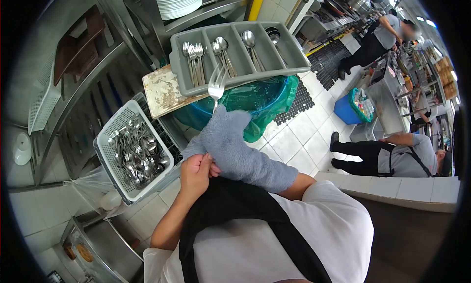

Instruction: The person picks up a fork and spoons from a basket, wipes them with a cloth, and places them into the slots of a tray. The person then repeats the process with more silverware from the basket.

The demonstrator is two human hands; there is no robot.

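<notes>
A grey-blue cloth (245, 145) drapes over my right hand and runs down to the wrist, so those fingers are hidden. Out of its top a fork (217, 86) points up, gripped through the cloth. My left hand (195, 174) is closed on the cloth's lower left part, its fingers bunched. Just beyond the fork lies a grey cutlery tray (235, 28) with four compartments. Forks (195, 62) lie in its left compartment, and spoons (249, 45) in the others. To the left, a white perforated basket (105, 135) holds a jumbled heap of cutlery (140, 153).
The tray rests on a worn board (159, 91) above a bin lined with a green bag (265, 123). Stacked white plates (179, 3) stand on the rack behind. A blue bin (347, 111) sits on the tiled floor. Two people (387, 35) are at right.
</notes>
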